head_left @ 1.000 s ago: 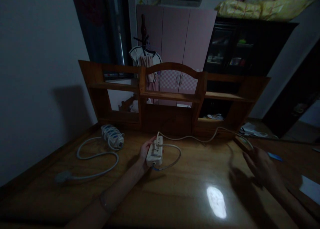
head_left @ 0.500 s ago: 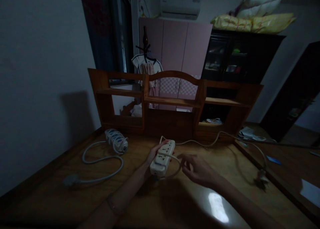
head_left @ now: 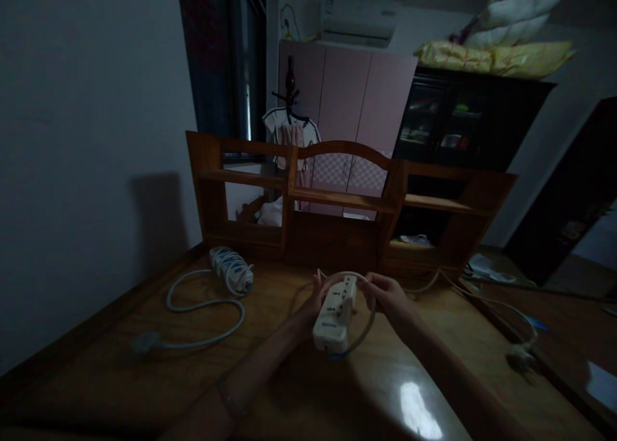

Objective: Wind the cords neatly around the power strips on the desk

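A white power strip [head_left: 333, 317] is tilted above the wooden desk, its sockets facing up. My left hand [head_left: 315, 299] is closed round its left side, with the thumb near the far end. At the strip's far right, the fingers of my right hand [head_left: 385, 292] pinch its pale cord [head_left: 371, 319]. That cord leaves the near end of the strip, curves up on the right and crosses over the far end. Beyond my right hand the cord [head_left: 427, 288] runs right along the desk to a plug [head_left: 522, 357], which looks blurred.
Left on the desk [head_left: 270, 389] lies another power strip [head_left: 231, 270] wrapped in its own cord, with a loose length ending in a plug [head_left: 147, 342]. A wooden shelf unit [head_left: 337, 200] stands along the back. White paper [head_left: 602, 383] lies at the right.
My right hand has moved up and right, bringing the cord round the strip's far end. My left hand and the strip have shifted right and turned slightly; the whole view has shifted too.
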A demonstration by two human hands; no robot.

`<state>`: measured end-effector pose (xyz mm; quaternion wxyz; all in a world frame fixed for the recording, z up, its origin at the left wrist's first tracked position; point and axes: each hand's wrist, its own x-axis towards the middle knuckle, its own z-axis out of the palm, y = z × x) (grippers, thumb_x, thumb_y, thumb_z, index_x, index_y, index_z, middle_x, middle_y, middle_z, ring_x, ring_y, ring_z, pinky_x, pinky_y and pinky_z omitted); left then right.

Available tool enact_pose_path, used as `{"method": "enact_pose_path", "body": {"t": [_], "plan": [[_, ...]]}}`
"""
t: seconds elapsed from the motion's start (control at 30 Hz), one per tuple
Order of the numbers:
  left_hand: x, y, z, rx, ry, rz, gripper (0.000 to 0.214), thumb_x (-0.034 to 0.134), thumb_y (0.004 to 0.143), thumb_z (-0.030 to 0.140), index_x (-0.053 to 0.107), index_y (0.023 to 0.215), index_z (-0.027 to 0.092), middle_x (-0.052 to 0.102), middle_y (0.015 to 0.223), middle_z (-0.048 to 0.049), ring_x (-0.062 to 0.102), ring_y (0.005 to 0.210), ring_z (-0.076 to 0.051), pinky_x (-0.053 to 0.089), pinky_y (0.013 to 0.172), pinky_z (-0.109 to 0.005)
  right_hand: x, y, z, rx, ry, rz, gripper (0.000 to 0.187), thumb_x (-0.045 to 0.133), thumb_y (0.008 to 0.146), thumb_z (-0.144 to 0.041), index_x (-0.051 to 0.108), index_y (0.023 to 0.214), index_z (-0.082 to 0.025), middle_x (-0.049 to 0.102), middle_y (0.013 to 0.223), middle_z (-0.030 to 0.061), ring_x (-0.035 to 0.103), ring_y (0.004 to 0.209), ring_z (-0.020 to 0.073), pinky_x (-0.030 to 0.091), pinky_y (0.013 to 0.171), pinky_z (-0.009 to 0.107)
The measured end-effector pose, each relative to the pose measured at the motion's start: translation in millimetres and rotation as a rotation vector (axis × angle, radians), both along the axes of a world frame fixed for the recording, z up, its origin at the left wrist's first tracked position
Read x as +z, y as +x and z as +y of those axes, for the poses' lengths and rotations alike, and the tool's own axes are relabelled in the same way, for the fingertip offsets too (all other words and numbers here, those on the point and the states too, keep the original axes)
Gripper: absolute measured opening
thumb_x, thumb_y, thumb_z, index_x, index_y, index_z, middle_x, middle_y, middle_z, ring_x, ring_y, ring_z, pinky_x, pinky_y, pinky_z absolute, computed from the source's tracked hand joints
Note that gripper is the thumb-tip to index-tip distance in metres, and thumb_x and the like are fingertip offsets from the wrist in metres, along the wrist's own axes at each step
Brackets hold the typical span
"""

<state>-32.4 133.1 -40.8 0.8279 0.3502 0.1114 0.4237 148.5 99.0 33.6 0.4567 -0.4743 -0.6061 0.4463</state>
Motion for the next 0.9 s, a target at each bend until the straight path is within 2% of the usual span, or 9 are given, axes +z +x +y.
{"method": "enact_pose_path", "body": {"t": [0.13, 0.23, 0.3, 0.37, 0.4, 0.5, 0.57, 0.73, 0.9], "plan": [[-0.5, 7, -10, -0.018, 0.13, 0.026, 0.087, 0.084, 0.065, 0.04, 0.045, 0.14, 0.02, 0.061, 0.123, -0.014, 0.064, 0.096, -0.024, 0.048, 0.079, -0.028, -8.3, 6, 14, -0.073, 0.081, -0.07, 0.047, 0.053, 0.08, -0.066, 0.046, 0.071, -0.021, 0.033, 0.054, -0.0085, 0.029, 0.044, 0.0073, 0.023, 0.043, 0.021], [-7.8, 12, -12, -0.03, 0.172, 0.118, 0.091, 0.081, 0.067, 0.015, 0.035, 0.145, 0.026, 0.062, 0.121, -0.011, 0.063, 0.098, -0.023, 0.048, 0.081, -0.03, -15.3, 0, 11, -0.113, 0.193, -0.186, 0.042, 0.046, 0.087, -0.06, 0.05, 0.073, -0.02, 0.041, 0.057, -0.0049, 0.038, 0.049, 0.0104, 0.029, 0.046, 0.023], [-15.6, 15, -10, 0.036, 0.211, 0.146, 0.103, 0.076, 0.066, 0.008, 0.022, 0.149, 0.033, 0.063, 0.117, -0.0069, 0.063, 0.097, -0.021, 0.048, 0.082, -0.031, -18.9, -6, 5, -0.133, 0.281, -0.283, 0.036, 0.049, 0.088, -0.051, 0.053, 0.071, -0.019, 0.051, 0.064, -0.0014, 0.046, 0.058, 0.0128, 0.033, 0.053, 0.023], [-23.0, 17, -7, 0.086, 0.255, 0.175, 0.108, 0.075, 0.065, 0.006, 0.016, 0.15, 0.036, 0.066, 0.112, -0.0038, 0.064, 0.093, -0.019, 0.048, 0.081, -0.03, -21.0, -12, 1, -0.138, 0.344, -0.382, 0.032, 0.052, 0.087, -0.043, 0.054, 0.067, -0.019, 0.053, 0.064, -0.0006, 0.048, 0.061, 0.0138, 0.032, 0.056, 0.024], [-26.0, 17, -5, 0.083, 0.272, 0.203, 0.104, 0.075, 0.065, 0.006, 0.02, 0.149, 0.034, 0.067, 0.109, -0.0034, 0.064, 0.091, -0.019, 0.048, 0.08, -0.03, -21.4, -14, 0, -0.138, 0.363, -0.43, 0.03, 0.053, 0.087, -0.04, 0.054, 0.066, -0.019, 0.053, 0.061, -0.0011, 0.047, 0.058, 0.0136, 0.031, 0.055, 0.024], [-30.3, 17, -5, -0.004, 0.289, 0.287, 0.077, 0.077, 0.06, 0.007, 0.052, 0.132, 0.022, 0.07, 0.099, -0.0056, 0.064, 0.088, -0.023, 0.049, 0.075, -0.031, -19.4, -16, -1, -0.147, 0.405, -0.55, 0.017, 0.059, 0.081, -0.03, 0.058, 0.067, -0.02, 0.055, 0.06, -0.0012, 0.048, 0.057, 0.0138, 0.029, 0.055, 0.024], [-29.8, 15, -8, -0.043, 0.28, 0.311, 0.064, 0.076, 0.057, 0.006, 0.061, 0.118, 0.02, 0.07, 0.096, -0.0057, 0.065, 0.086, -0.024, 0.049, 0.073, -0.031, -15.6, -17, 0, -0.159, 0.421, -0.607, 0.008, 0.062, 0.077, -0.025, 0.062, 0.071, -0.021, 0.059, 0.062, -0.0005, 0.05, 0.059, 0.0148, 0.029, 0.056, 0.024], [-20.7, 11, -19, -0.149, 0.233, 0.303, 0.051, 0.063, 0.066, 0.009, 0.061, 0.115, 0.024, 0.07, 0.09, -0.0028, 0.065, 0.075, -0.023, 0.046, 0.065, -0.03, -2.2, -24, -5, -0.245, 0.494, -0.813, 0.008, 0.059, 0.08, -0.025, 0.063, 0.073, -0.022, 0.063, 0.065, 0.001, 0.053, 0.062, 0.0159, 0.027, 0.057, 0.025], [-14.7, 8, -22, -0.274, 0.187, 0.255, 0.055, 0.063, 0.066, 0.011, 0.058, 0.119, 0.024, 0.07, 0.096, -0.0061, 0.066, 0.079, -0.024, 0.048, 0.072, -0.036, 8.0, -31, -9, -0.237, 0.503, -0.938, 0.002, 0.063, 0.076, -0.022, 0.065, 0.077, -0.024, 0.066, 0.068, 0.0007, 0.056, 0.065, 0.0163, 0.029, 0.057, 0.024]]}}
